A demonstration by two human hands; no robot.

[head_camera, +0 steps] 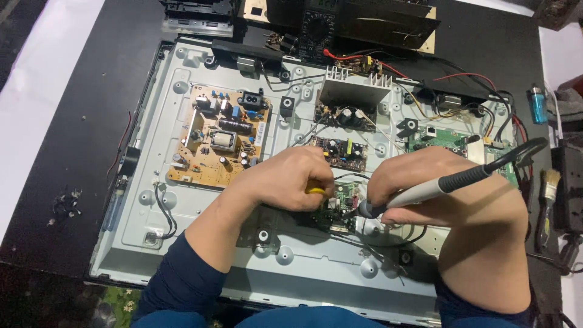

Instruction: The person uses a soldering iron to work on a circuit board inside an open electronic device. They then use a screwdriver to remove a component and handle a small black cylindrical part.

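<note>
While the right hand (425,182) is clenched round a grey soldering iron (419,193), tip down at a small green circuit board (339,203) in the middle of the open metal TV back panel (182,231), the left hand (291,179) pinches a yellow tool (314,189) right beside it. Board looks light, stiff but fragile w/ tiny parts, so best held by its edges. Iron is light; grip the grey handle, away from the tip.

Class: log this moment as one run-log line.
left hand: yellow-handled tool | right hand: soldering iron | tips: small green board | base: metal chassis
</note>
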